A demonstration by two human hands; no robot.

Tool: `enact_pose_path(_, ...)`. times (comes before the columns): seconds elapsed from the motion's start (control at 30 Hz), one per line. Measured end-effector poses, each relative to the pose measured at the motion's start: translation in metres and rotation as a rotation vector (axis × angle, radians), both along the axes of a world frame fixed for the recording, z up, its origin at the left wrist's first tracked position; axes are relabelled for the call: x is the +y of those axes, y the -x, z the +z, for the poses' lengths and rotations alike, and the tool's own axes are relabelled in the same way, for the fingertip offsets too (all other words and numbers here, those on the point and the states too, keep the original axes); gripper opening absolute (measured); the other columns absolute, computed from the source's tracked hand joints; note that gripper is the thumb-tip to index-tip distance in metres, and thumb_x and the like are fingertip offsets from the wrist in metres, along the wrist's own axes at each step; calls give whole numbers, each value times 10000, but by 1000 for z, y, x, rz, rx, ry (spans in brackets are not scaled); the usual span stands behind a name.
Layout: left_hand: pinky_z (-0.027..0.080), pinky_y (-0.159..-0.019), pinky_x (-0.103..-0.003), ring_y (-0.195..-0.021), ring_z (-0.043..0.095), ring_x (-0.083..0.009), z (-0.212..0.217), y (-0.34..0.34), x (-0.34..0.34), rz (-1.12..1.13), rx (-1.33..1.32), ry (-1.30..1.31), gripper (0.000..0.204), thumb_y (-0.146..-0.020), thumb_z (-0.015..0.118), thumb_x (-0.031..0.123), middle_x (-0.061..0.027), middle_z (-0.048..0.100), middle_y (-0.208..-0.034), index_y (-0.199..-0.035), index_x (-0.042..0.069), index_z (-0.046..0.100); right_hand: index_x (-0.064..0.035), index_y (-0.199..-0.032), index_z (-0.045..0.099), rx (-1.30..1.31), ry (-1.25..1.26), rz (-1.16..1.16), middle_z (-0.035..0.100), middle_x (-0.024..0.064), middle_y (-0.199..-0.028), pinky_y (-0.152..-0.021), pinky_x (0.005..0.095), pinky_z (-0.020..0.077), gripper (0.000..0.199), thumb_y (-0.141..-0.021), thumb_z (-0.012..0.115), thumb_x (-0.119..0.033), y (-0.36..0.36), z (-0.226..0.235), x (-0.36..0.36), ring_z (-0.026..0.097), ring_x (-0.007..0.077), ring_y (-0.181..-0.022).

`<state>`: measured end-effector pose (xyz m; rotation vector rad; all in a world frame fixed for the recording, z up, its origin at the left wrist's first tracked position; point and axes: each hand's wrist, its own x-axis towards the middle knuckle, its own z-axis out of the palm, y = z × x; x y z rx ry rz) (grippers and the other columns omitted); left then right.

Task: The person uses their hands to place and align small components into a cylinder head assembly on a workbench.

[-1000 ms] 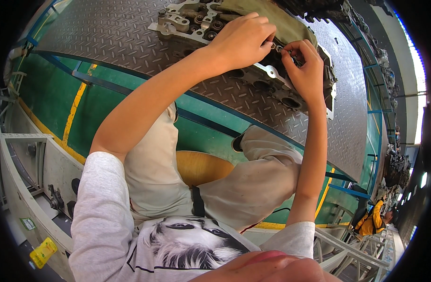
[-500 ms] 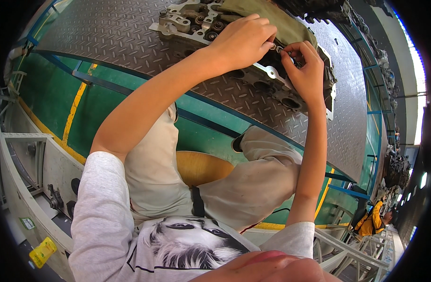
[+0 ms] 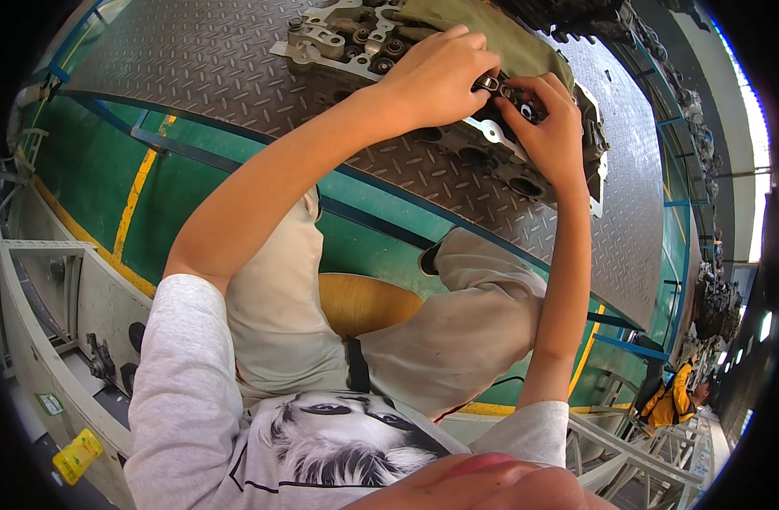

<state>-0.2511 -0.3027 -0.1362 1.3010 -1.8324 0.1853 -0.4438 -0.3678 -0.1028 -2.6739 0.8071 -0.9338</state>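
A grimy metal cylinder head (image 3: 321, 53) lies on a diamond-plate tabletop, its upper side facing me. Above its right half, a small metal rocker arm (image 3: 494, 85) shows between my fingertips. My left hand (image 3: 440, 75) pinches the rocker arm's left end. On the other end, the thumb and fingers of my right hand (image 3: 547, 119) are closed. An olive-green cloth (image 3: 504, 38) covers part of the head just beyond my hands. My fingers hide some of the rocker arm and of the head below it.
The diamond-plate table (image 3: 202, 59) has a blue frame edge (image 3: 381, 178) on my side. Dark engine parts (image 3: 568, 17) sit at the far side. A yellow stool (image 3: 364, 302) is between my legs. A person in a yellow jacket (image 3: 670, 399) is far off at right.
The rocker arm has turned and shows more plainly between my fingertips. My right fingers have shifted slightly on it; both forearms stay in place.
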Motion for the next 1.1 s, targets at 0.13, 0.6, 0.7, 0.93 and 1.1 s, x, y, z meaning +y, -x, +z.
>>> enact_pose_path(0.13,491,-855,-397,-1011,571,-280,-1,-1,-1,-1,16,-36,216,-796,725,148,-89,597,-954,-987,52,693,-45,-1017,730,26,-14,4,573,82,-813,-666,336,478,266,-778,803,-136,0,0,0,579,218,-744)
enact_pose_path(0.6,461,-963,-393,-1103,539,-268,0,3,1,21,1,-83,241,-845,731,166,-59,598,-1047,-1075,98,729,-31,-1011,734,34,-44,-1,577,90,-804,-665,335,479,254,-786,804,-125,0,-1,-3,583,225,-734)
enact_pose_path(0.7,461,-963,-397,-1099,541,-271,0,3,0,20,0,-91,236,-855,727,174,-57,604,-1045,-1078,97,725,-24,-1004,732,43,-39,-5,581,92,-808,-666,332,480,250,-787,803,-124,0,-1,-3,585,224,-734)
enact_pose_path(0.93,463,-962,-405,-1081,544,-280,-2,3,-1,34,-47,-77,254,-866,722,188,-66,623,-1057,-1098,85,715,-14,-998,733,19,-30,11,591,92,-813,-664,327,479,247,-787,804,-118,0,-2,-5,585,219,-723)
enact_pose_path(1.1,463,-963,-409,-1079,547,-285,-3,4,-1,49,-56,-69,257,-870,720,188,-70,633,-1057,-1105,83,711,-18,-997,736,21,-47,7,594,90,-813,-662,325,481,248,-786,809,-125,0,-1,-1,588,216,-722)
